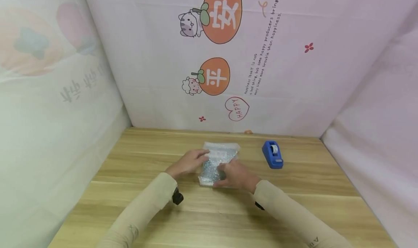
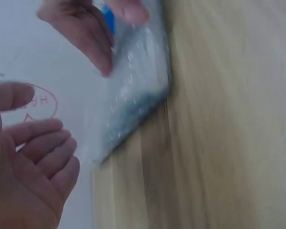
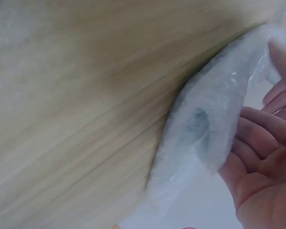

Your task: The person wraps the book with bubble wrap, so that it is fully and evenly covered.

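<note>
A flat packet of clear bubble wrap [image 1: 215, 168] lies on the wooden table, something bluish-grey showing dimly through it. At its left edge is my left hand [image 1: 191, 162], thumb and fingers loosely extended; in the left wrist view this hand [image 2: 35, 167] stands apart from the wrap [image 2: 133, 81] with nothing in it. Over the packet's lower right part, my right hand [image 1: 236, 175] rests with thumb and fingers spread across the plastic. In the right wrist view its fingers [image 3: 257, 133] lie loosely bent along the edge of the wrap [image 3: 200, 114]. What the wrap encloses is unclear.
A blue tape dispenser [image 1: 273, 154] with a roll of tape stands on the table [image 1: 209, 222] to the right of the packet. Behind it rises a white printed cloth [image 1: 287, 88], with more cloth along both sides.
</note>
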The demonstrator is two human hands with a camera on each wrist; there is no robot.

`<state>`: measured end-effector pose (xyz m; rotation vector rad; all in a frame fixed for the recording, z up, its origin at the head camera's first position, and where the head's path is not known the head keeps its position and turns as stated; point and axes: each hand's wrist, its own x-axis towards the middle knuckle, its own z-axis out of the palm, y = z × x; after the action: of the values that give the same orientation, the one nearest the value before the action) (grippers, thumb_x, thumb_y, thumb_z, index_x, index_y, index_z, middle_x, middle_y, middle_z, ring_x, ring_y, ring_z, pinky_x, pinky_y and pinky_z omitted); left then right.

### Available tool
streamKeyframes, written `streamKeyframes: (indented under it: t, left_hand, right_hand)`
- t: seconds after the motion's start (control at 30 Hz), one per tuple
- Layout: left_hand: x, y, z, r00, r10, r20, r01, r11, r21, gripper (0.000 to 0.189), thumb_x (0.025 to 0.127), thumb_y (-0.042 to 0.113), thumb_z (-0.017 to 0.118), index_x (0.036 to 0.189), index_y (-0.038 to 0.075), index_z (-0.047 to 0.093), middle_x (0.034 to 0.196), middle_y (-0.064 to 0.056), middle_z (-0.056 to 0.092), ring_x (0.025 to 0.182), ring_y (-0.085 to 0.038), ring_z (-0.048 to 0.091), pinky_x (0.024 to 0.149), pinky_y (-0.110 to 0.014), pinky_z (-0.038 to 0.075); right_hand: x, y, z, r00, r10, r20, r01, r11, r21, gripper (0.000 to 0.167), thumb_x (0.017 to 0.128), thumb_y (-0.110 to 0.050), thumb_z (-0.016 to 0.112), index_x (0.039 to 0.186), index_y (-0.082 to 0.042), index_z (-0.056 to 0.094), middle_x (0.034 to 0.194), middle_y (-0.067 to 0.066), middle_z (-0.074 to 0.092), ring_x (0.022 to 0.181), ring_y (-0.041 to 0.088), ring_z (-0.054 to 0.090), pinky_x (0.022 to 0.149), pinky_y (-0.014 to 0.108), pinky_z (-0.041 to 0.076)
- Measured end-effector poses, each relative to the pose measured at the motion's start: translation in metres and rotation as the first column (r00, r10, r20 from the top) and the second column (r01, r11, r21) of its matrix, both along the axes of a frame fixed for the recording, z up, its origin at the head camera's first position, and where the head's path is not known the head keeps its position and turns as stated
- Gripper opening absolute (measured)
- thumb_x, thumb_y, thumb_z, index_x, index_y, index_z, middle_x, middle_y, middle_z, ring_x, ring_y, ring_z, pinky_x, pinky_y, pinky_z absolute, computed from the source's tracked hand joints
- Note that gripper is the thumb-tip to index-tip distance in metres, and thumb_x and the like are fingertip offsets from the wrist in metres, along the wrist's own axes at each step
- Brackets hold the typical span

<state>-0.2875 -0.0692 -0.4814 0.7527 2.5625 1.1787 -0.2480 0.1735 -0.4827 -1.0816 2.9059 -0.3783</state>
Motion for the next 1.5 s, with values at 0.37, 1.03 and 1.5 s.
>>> streamKeyframes:
  t: [0.37,1.03,1.5]
  left_hand:
    - [-0.014,0.010,0.004,0.887,-0.395,-0.237,0.255,0.850,-0.461,0.088,0.103,0.052,0.058,0.166,-0.002,0.026,0.176,-0.019,0.020,0.165,-0.036,0.020,0.134,-0.051,0.023]
    - [-0.004,0.034,-0.004,0.841,-0.462,-0.281,0.225,0.773,-0.593,0.091,0.103,0.060,0.049,0.167,0.001,0.025,0.177,-0.016,0.020,0.165,-0.031,0.020,0.135,-0.043,0.022]
    - [0.001,0.038,-0.014,0.866,-0.427,-0.258,0.187,0.757,-0.626,0.085,0.108,0.060,0.043,0.169,0.005,0.019,0.179,-0.011,0.016,0.166,-0.027,0.019,0.135,-0.039,0.023]
  right_hand:
    - [0.014,-0.001,0.003,0.999,-0.044,0.006,0.042,0.981,0.189,0.080,0.087,-0.056,0.082,0.144,-0.002,0.062,0.149,0.018,0.064,0.132,0.038,0.066,0.111,0.047,0.055]
    - [0.010,0.013,0.010,0.999,0.047,0.006,-0.047,0.970,0.240,0.063,0.091,-0.030,0.085,0.144,-0.002,0.062,0.153,0.022,0.058,0.138,0.037,0.062,0.116,0.049,0.052]
    - [0.013,0.025,0.010,0.997,0.081,-0.003,-0.077,0.959,0.273,0.069,0.095,-0.031,0.081,0.152,-0.004,0.054,0.161,0.022,0.049,0.145,0.038,0.054,0.118,0.050,0.049]
